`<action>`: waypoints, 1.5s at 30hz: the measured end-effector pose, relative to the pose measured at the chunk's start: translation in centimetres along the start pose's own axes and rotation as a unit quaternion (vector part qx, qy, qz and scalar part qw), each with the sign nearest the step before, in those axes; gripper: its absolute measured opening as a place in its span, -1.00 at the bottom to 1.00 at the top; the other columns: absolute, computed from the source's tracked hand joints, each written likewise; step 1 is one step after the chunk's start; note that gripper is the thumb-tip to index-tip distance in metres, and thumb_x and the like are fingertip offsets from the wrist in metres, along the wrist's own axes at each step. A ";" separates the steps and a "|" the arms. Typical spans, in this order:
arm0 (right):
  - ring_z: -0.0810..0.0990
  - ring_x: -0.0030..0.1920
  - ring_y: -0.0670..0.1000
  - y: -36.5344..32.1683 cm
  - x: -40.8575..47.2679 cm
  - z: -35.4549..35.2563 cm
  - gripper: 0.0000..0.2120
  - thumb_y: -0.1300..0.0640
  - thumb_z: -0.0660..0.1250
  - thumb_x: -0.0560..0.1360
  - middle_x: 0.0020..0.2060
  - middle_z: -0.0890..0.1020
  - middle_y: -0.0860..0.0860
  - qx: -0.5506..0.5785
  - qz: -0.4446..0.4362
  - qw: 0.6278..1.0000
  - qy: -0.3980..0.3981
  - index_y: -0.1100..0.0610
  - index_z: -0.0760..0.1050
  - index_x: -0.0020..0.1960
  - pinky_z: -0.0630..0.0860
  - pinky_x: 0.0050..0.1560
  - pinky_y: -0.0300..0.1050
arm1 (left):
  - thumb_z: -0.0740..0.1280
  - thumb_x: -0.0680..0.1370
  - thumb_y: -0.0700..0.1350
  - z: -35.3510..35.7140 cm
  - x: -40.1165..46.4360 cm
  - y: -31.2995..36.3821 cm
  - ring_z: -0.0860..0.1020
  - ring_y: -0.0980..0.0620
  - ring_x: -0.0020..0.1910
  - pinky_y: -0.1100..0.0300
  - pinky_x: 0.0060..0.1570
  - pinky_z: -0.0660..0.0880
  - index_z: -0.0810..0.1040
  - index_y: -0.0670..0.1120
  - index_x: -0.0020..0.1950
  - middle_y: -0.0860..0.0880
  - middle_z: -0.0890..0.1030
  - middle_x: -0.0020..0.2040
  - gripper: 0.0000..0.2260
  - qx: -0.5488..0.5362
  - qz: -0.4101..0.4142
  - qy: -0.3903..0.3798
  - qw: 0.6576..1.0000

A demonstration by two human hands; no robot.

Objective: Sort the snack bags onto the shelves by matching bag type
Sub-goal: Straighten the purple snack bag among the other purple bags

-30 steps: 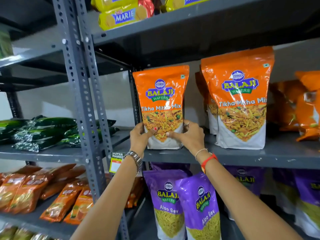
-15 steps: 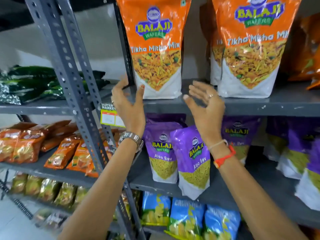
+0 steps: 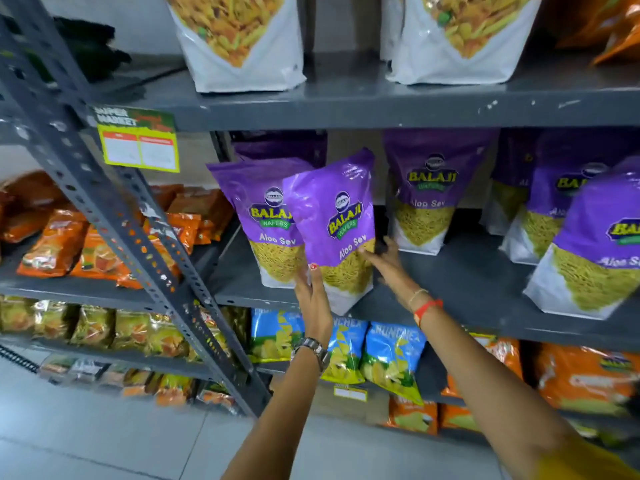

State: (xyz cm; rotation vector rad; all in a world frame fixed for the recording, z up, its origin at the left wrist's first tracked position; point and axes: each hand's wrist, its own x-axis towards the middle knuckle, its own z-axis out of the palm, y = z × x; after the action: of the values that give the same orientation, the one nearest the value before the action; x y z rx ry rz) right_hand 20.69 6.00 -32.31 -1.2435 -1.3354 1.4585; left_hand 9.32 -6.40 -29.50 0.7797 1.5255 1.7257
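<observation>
A purple Aloo Sev bag (image 3: 334, 216) leans tilted at the front of the grey middle shelf (image 3: 450, 299). My left hand (image 3: 313, 299) touches its lower left edge and my right hand (image 3: 388, 263) holds its lower right side, so both hands grip it. Behind it, to the left, a second purple Aloo Sev bag (image 3: 263, 216) stands upright. More purple bags (image 3: 433, 188) line the same shelf to the right. On the shelf above stand two orange Tikha Mitha Mix bags (image 3: 239, 39), only their lower halves in view.
A perforated grey upright (image 3: 114, 216) with a yellow price tag (image 3: 138, 147) slants across the left. Orange packets (image 3: 55, 247) lie on the left rack's shelf. Blue chip bags (image 3: 391, 355) and orange bags (image 3: 585, 375) fill the lower shelf. Grey floor tiles lie below.
Both hands left the orange bag on the upper shelf, dropped one shelf down and took hold of the front purple Aloo Sev bag. The view tilted downward.
</observation>
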 end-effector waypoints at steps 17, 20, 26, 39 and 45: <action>0.59 -0.27 -0.11 -2.4 -4.2 -5.0 -0.74 -0.06 0.51 0.29 -0.29 0.60 0.01 -0.039 -0.104 0.990 0.092 -0.02 0.51 -0.12 0.55 -0.27 -0.12 | 0.08 0.61 -0.01 4.1 3.3 0.0 0.49 0.03 0.13 -0.19 0.16 0.49 0.31 0.04 0.21 0.11 0.50 0.09 -0.81 0.066 -0.041 -0.161 0.984; 0.58 -0.22 -0.02 -2.3 -4.8 -7.0 -0.73 -0.09 0.53 0.25 -0.29 0.63 0.11 -0.022 -0.104 0.984 0.146 -0.05 0.49 -0.18 0.59 -0.19 0.09 | 0.06 0.61 -0.04 6.6 3.2 0.7 0.48 0.22 -0.06 0.19 -0.27 0.59 0.30 -0.08 0.26 0.06 0.46 0.07 -0.74 0.059 -0.056 -0.207 0.975; 0.66 -0.11 0.10 -1.1 -5.5 -10.0 -0.64 -0.13 0.56 0.18 -0.15 0.66 0.12 -0.013 -0.083 0.972 0.219 -0.08 0.49 -0.14 0.60 -0.12 0.06 | 0.10 0.60 -0.05 10.0 2.8 0.5 0.49 0.09 0.00 0.07 -0.13 0.54 0.33 -0.10 0.28 0.06 0.48 0.03 -0.72 0.063 -0.090 -0.258 0.960; 0.62 0.08 0.15 1.0 -4.4 -11.0 -0.54 -0.44 0.47 0.08 -0.01 0.65 0.16 -0.031 -0.076 0.970 0.231 -0.31 0.46 -0.12 0.58 0.12 0.23 | 0.09 0.60 0.00 10.7 2.6 0.2 0.44 0.03 0.14 -0.15 0.15 0.47 0.27 -0.11 0.37 -0.02 0.44 0.21 -0.63 0.102 -0.102 -0.272 0.951; 0.60 0.10 0.14 0.3 -4.9 -11.1 -0.52 -0.37 0.48 0.15 -0.06 0.63 0.04 -0.042 -0.078 0.973 0.215 -0.20 0.43 -0.07 0.58 0.13 0.22 | 0.05 0.60 0.06 10.8 2.4 0.5 0.41 -0.01 0.21 -0.12 0.28 0.37 0.24 -0.10 0.39 -0.01 0.41 0.23 -0.59 0.085 -0.124 -0.272 0.951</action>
State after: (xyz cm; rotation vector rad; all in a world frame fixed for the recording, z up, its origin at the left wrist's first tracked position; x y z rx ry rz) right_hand 32.57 3.72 -31.47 -1.3799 -1.1749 0.9604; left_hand 16.68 1.72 -27.69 1.0038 1.3227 1.0850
